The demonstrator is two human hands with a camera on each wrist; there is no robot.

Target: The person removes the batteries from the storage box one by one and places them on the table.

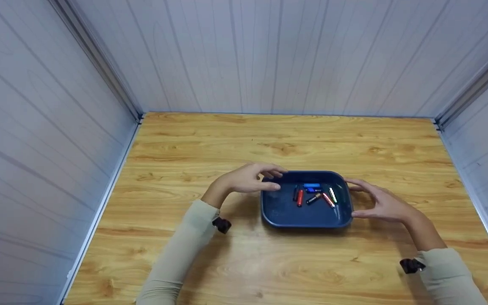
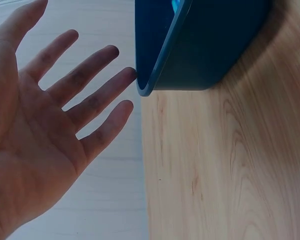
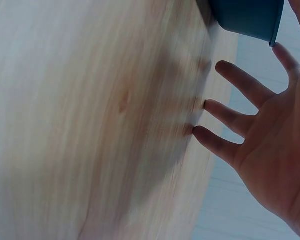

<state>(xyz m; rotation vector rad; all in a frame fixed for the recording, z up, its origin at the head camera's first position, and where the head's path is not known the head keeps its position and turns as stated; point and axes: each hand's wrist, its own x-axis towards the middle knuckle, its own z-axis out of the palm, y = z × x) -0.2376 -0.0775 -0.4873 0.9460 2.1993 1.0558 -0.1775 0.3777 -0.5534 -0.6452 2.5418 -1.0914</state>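
Note:
A dark blue rectangular tray [image 1: 303,218] sits on the wooden table, with several batteries lying loose inside, among them a red battery [image 1: 300,198], a blue battery [image 1: 311,185] and a black-and-copper battery [image 1: 314,198]. My left hand [image 1: 248,178] is at the tray's left side, its thumb over the rim; the left wrist view shows that hand [image 2: 55,115] with fingers spread beside the tray wall [image 2: 205,50]. On the opposite side, my right hand [image 1: 381,205] has thumb and fingers extended by the right rim. Its spread fingers show in the right wrist view near the tray corner [image 3: 247,20].
Wood-grain tabletop [image 1: 210,140] surrounds the tray. Pale panel walls [image 1: 252,59] stand behind the table and along its left and right sides. A small black device [image 1: 222,225] is on the left wrist and another black device [image 1: 412,266] on the right.

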